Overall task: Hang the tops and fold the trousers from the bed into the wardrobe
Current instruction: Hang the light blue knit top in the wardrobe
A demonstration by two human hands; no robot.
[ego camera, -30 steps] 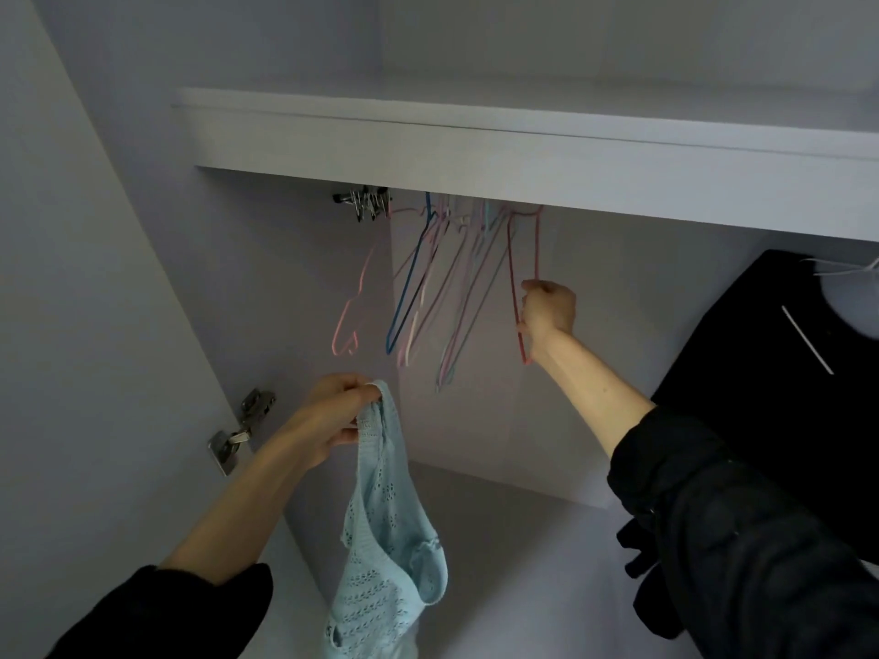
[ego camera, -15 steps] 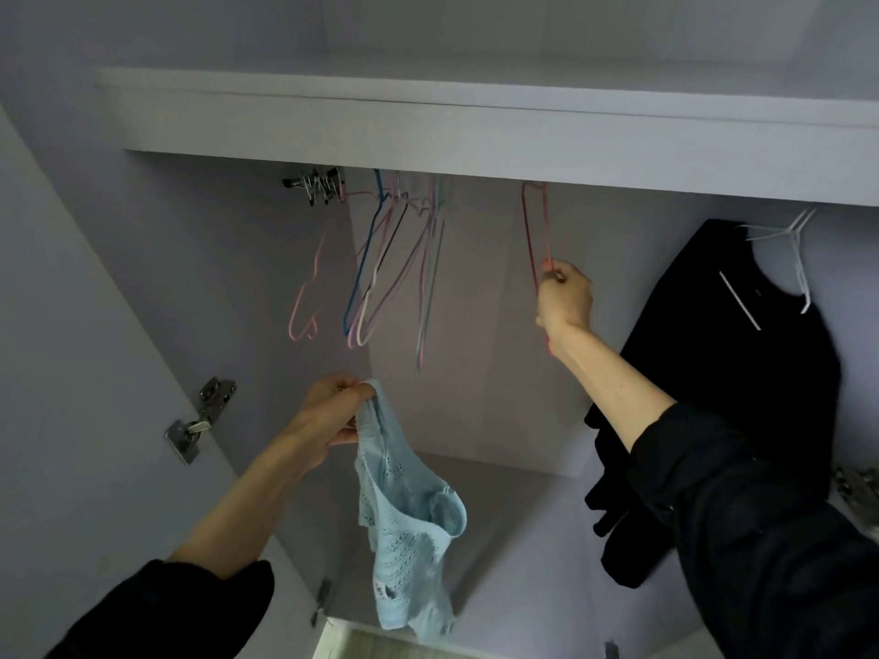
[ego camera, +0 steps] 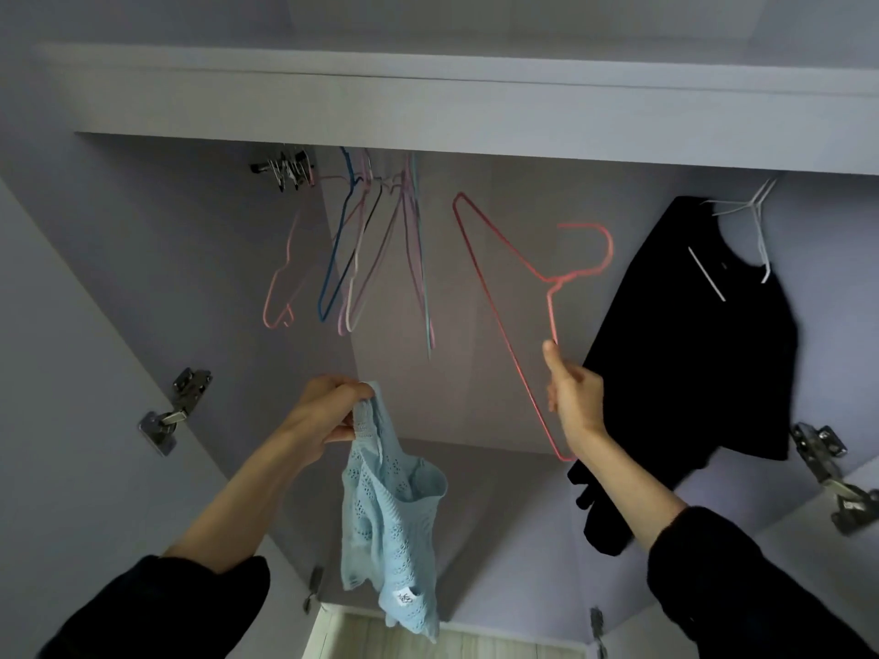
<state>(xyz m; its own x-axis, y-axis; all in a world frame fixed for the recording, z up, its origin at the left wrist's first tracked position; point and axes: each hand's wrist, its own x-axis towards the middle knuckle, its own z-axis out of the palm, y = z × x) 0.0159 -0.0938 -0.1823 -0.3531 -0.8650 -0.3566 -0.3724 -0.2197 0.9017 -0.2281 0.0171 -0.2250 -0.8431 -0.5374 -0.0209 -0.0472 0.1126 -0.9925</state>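
The light blue knit top (ego camera: pixel 390 506) is pinched at its upper edge by the left hand (ego camera: pixel 328 411) and hangs below it, not yet hangered. The red hanger (ego camera: pixel 523 297), off the rail, is gripped by the right hand (ego camera: pixel 573 397), well apart from the top. One black top (ego camera: pixel 689 354) is already hung; trousers are not seen.
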